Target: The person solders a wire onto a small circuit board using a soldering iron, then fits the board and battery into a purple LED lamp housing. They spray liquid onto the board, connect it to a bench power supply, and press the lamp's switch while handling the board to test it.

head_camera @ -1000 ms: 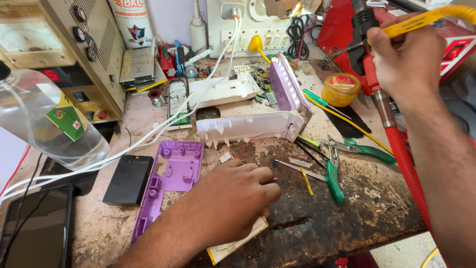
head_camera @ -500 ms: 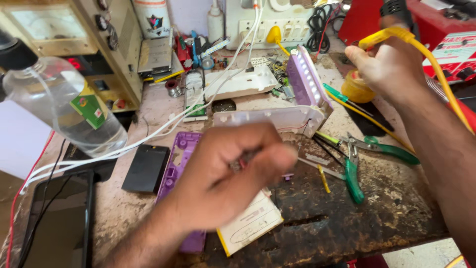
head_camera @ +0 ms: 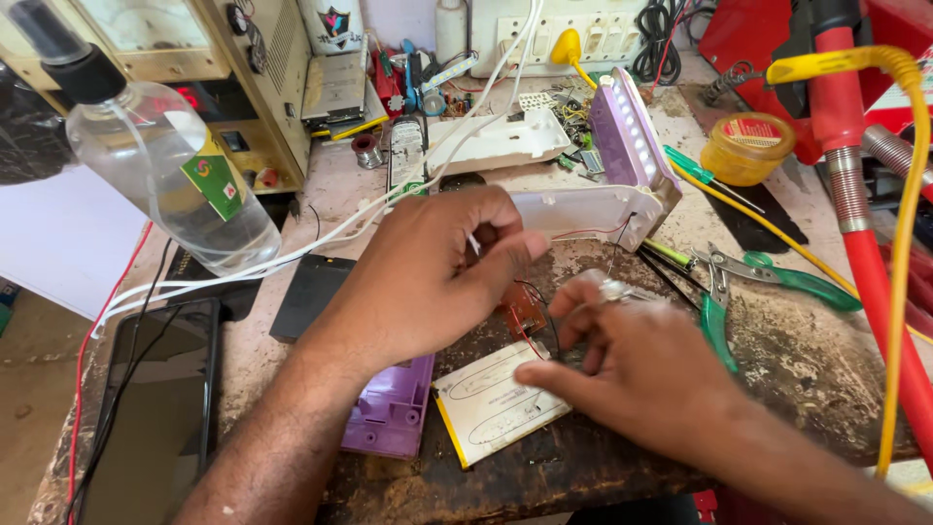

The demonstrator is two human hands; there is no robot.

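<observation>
My left hand (head_camera: 428, 277) hovers over the middle of the bench, thumb and forefinger pinched on a small white piece beside a little brown circuit board (head_camera: 526, 309). My right hand (head_camera: 637, 365) is just right of the board. Its fingers close on the thin red and black wires (head_camera: 540, 326) and its forefinger rests on a flat white battery pack (head_camera: 491, 403). A purple plastic cover (head_camera: 391, 408) lies partly under my left wrist. Behind the hands sits the opened white and purple lamp body (head_camera: 607, 199).
A clear plastic bottle (head_camera: 170, 170) and a power supply box (head_camera: 209, 68) stand at the left, with a dark phone (head_camera: 146, 408) and black slab (head_camera: 311, 292) nearby. Green-handled pliers (head_camera: 782, 279), a yellow tape roll (head_camera: 743, 148), a red tool (head_camera: 860, 224) and yellow cable (head_camera: 906, 204) lie at the right.
My right hand let go of the yellow cable at the upper right and came down to the wires by the board. My left hand lifted off the bench and pinched shut.
</observation>
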